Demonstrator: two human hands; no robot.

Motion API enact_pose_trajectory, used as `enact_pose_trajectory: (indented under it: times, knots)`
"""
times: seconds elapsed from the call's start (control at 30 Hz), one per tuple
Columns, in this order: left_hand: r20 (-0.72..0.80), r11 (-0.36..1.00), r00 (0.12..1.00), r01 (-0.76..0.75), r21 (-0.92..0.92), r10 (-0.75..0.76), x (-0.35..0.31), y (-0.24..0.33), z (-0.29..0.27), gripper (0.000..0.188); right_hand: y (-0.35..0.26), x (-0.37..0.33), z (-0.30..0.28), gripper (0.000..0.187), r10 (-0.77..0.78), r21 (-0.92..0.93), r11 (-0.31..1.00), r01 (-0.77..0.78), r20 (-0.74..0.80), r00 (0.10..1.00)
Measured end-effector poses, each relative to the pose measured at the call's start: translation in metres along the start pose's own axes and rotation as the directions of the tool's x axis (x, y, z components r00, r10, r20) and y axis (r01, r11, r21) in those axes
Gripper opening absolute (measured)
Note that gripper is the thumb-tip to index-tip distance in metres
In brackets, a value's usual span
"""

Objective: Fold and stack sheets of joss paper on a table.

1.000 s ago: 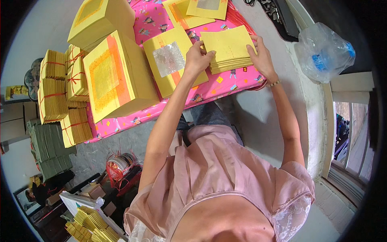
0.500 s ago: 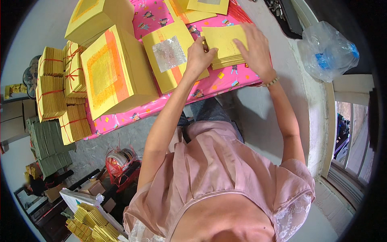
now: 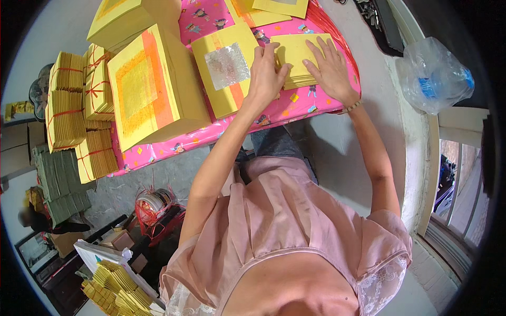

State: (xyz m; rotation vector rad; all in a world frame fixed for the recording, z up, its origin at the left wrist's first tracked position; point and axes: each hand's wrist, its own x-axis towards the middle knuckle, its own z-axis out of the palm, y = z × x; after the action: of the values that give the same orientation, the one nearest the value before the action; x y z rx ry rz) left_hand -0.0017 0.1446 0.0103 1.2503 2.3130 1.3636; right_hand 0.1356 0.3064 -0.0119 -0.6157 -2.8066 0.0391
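Observation:
A stack of folded yellow paper (image 3: 296, 52) lies near the table's right front edge, its folded layers showing along the near side. My right hand (image 3: 333, 71), with a beaded bracelet at the wrist, rests flat on top with fingers spread. At the stack's left edge is my left hand (image 3: 268, 73), fingers bent and thumb apart, the thumb against the paper. Just left of that hand lies a flat pile of yellow paper sheets (image 3: 211, 97) with an orange stripe and a silver foil square (image 3: 227, 66), partly covered by my wrist.
A tall stack of yellow paper (image 3: 182, 95) stands to the left on the pink patterned tablecloth (image 3: 190, 138). Bundles tied with red string (image 3: 67, 118) are piled at the table's left end. Red strings (image 3: 345, 50) hang at the right edge; a clear plastic bag (image 3: 435, 73) lies beyond.
My right hand has settled flat on the folded stack. My left fingers have loosened from a pinch at its left corner and spread apart. The whole view has shifted slightly.

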Motion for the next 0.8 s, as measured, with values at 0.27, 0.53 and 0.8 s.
enact_pose_trajectory:
  times: [0.27, 0.53, 0.8]
  knots:
    - [-0.076, 0.994, 0.993, -0.097, -0.059, 0.092, -0.038, -0.021, -0.058, 0.024, -0.006, 0.017, -0.038, 0.055, -0.015, -0.001, 1.0, 0.015, -0.026, 1.0]
    - [0.016, 0.973, 0.991, -0.137, 0.187, 0.136, -0.098, -0.038, -0.089, 0.041, -0.078, 0.015, -0.069, 0.025, -0.435, 0.361, 0.83, 0.426, -0.059, 0.898]
    - [0.001, 0.96, 0.991, -0.131, 0.247, 0.135, -0.109, -0.048, -0.087, 0.036, -0.113, 0.011, -0.035, 0.024, -0.619, 0.249, 0.768, 0.591, 0.048, 0.784]
